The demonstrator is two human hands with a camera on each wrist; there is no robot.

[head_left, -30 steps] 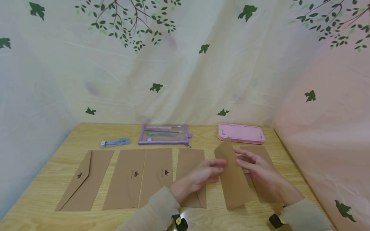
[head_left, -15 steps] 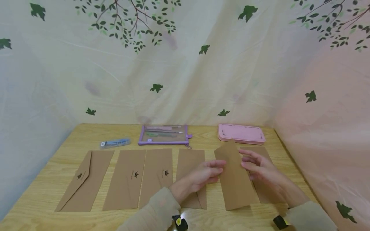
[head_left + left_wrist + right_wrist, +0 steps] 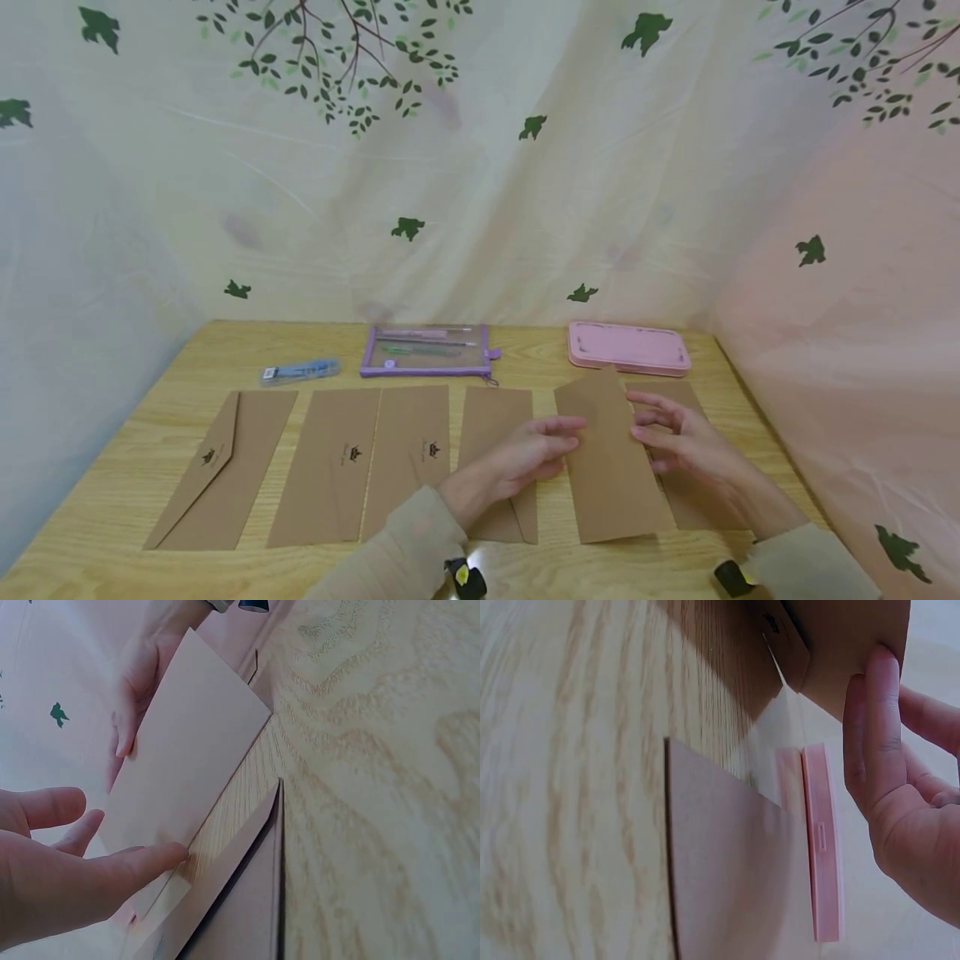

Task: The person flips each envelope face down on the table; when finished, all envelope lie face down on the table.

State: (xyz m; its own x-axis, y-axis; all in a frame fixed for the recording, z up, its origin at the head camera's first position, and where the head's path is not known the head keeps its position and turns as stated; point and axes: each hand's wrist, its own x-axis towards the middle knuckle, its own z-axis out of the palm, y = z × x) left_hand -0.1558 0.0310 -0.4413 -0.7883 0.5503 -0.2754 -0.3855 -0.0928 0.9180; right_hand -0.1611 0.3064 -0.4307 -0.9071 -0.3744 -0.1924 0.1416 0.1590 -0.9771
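A brown kraft paper envelope (image 3: 611,467) is tilted between my hands, its right long edge raised off the table. My right hand (image 3: 693,446) holds that edge with its fingertips; in the right wrist view one finger (image 3: 883,712) lies against the underside, where a flap and part of a dark print show. On the other side, my left hand (image 3: 517,462) reaches over a flat envelope (image 3: 495,408), its straight fingers touching the tilted envelope's left edge. Under my right hand, another flat envelope (image 3: 693,500) lies partly covered.
To the left, more envelopes lie in a row: a flap-up one (image 3: 255,467) and two with crown prints, a left one (image 3: 322,483) and a right one (image 3: 405,425). Behind stand a blue clear case (image 3: 300,371), a purple-edged mesh pencil pouch (image 3: 423,371) and a pink tin (image 3: 628,346).
The envelope has turned from steeply tilted to flatter, its broad face now showing more. My right hand has moved slightly right with its edge; my left hand stays nearly still.
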